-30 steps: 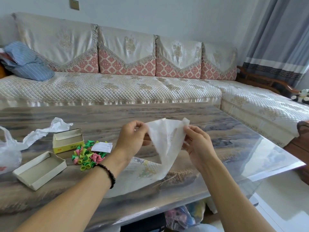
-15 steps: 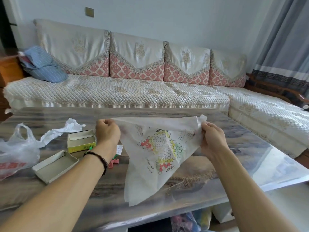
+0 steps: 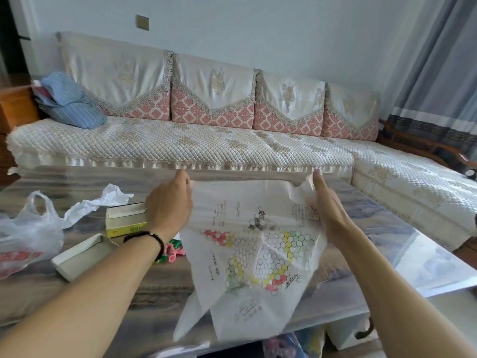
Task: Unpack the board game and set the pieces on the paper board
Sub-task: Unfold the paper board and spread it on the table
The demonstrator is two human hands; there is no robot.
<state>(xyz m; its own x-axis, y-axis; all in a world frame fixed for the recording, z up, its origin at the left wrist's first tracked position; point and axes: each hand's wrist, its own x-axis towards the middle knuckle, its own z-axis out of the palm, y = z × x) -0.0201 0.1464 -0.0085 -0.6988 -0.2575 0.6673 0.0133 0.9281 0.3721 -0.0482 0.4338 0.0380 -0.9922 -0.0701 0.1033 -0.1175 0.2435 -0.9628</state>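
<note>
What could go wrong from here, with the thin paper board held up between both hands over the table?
The paper board looks thin and creased; the left hand and right hand pulling its top corners apart could tear it. Its loose lower part hangs past the table edge, so it may land overhanging. Laid leftward, it could cover the coloured pieces.

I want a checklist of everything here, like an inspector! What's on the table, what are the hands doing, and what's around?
Surface: glossy table, marbled pattern.
Job's things: paper board held up above the table, creased, partly unfolded; coloured pieces heaped on the table; box and lid lying open.
Clutter: plastic bag; crumpled wrapper.
Hands: left hand and right hand each grip a top corner of the board.
Cables: nothing seen.
Surroundings: sofa, blue pillow, curtain.
</note>
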